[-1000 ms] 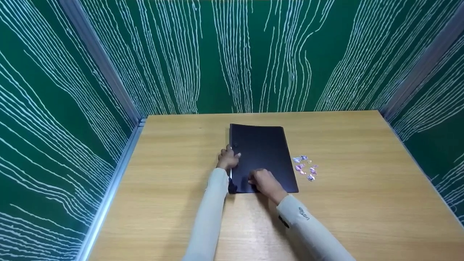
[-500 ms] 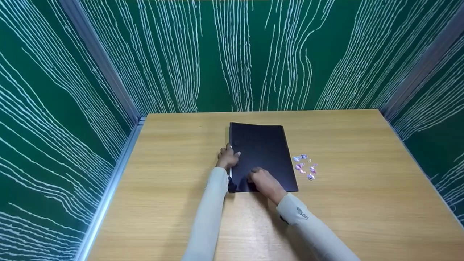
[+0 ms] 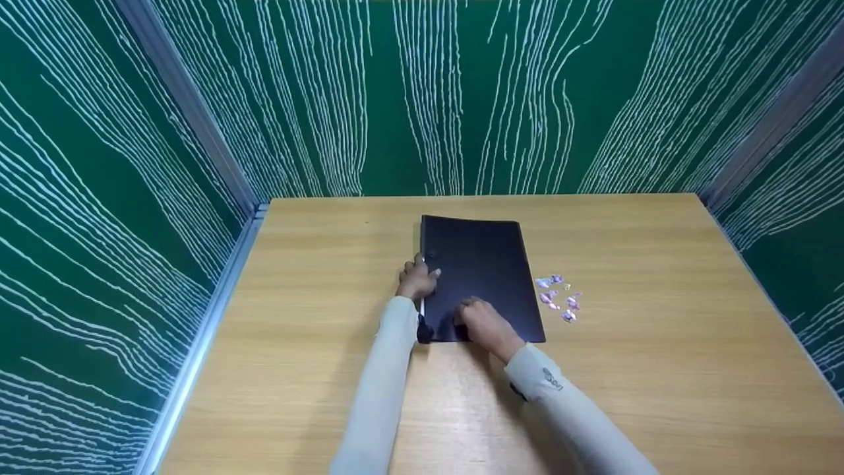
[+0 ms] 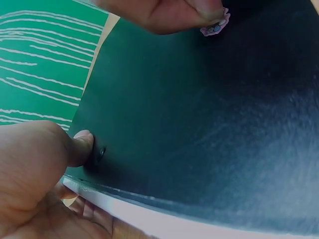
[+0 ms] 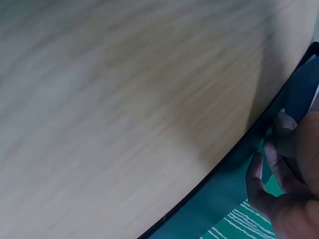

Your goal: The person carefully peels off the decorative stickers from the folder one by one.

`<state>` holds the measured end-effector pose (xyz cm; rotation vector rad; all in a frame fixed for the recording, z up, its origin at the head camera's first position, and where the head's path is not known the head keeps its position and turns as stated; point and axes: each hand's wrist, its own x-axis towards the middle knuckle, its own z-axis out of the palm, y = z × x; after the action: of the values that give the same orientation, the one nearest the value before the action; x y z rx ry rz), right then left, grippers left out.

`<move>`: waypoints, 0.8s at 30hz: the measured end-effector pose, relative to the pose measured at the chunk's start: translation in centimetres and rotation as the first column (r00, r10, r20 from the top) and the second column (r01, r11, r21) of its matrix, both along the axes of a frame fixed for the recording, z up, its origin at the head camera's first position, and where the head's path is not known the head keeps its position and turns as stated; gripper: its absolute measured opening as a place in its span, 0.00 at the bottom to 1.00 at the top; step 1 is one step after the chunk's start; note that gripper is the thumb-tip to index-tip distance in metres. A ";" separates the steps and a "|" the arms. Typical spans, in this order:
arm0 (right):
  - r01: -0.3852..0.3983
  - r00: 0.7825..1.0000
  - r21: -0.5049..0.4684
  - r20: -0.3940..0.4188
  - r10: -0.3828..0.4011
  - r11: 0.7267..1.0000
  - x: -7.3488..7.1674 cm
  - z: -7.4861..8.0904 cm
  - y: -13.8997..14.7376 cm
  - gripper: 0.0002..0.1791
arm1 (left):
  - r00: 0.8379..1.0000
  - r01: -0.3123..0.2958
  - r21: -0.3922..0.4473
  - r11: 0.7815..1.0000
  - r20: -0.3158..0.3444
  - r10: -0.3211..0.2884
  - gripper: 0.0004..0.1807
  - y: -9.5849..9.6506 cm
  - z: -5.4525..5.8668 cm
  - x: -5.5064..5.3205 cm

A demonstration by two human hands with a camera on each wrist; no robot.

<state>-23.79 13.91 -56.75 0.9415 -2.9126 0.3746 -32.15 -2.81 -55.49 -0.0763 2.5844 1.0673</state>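
Note:
A black folder point(image 3: 479, 264) lies on the table, a white strip showing along its left side. At that side my left hand point(image 3: 417, 280) grips it, the thumb point(image 4: 82, 147) on the cover and the fingers around the edge. Over the folder's lower part is my right hand point(image 3: 486, 326), with thumb and finger pinched together. The left wrist view shows a small pink sticker point(image 4: 217, 25) at the fingertips of this right hand point(image 4: 174, 12). Whether the sticker touches the cover I cannot tell. The right wrist view has the hand point(image 5: 294, 174) at its right edge.
Several small shiny pink and purple stickers point(image 3: 548, 298) lie scattered just right of the folder. Wooden table point(image 3: 330, 264) surface surrounds everything. Green walls point(image 3: 389, 132) with white wavy lines stand behind and at both sides, framed by metal posts point(image 3: 191, 99).
The whole head view has shifted slightly, so table and folder appear a little higher. Both hands keep their places on the folder, with hardly any visible movement.

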 end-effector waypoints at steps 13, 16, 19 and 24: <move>0.058 0.989 -0.170 0.146 -0.033 0.984 -0.5 -0.3 0.8 0.06 | 1.000 0.014 -0.004 1.000 0.000 -0.014 0.38 -0.2 -0.5 -0.2; 0.024 0.991 -0.165 0.137 -0.001 0.986 -0.4 -0.2 0.9 0.02 | 1.000 0.010 -0.013 1.000 -0.007 -0.010 0.38 -0.2 -0.6 -0.1; -0.013 0.994 -0.161 0.106 0.030 0.987 -0.4 -0.3 0.9 0.05 | 1.000 0.006 -0.010 1.000 -0.001 -0.006 0.38 -0.2 -0.6 -0.1; -0.044 0.998 -0.146 0.047 0.052 0.988 -0.5 -0.6 0.9 0.05 | 1.000 0.009 -0.002 1.000 0.005 -0.009 0.38 -0.1 -0.4 -0.2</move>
<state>-24.28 14.76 -57.33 0.9956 -2.8633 0.6130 -32.33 -2.92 -55.94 -0.0681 2.5792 1.0598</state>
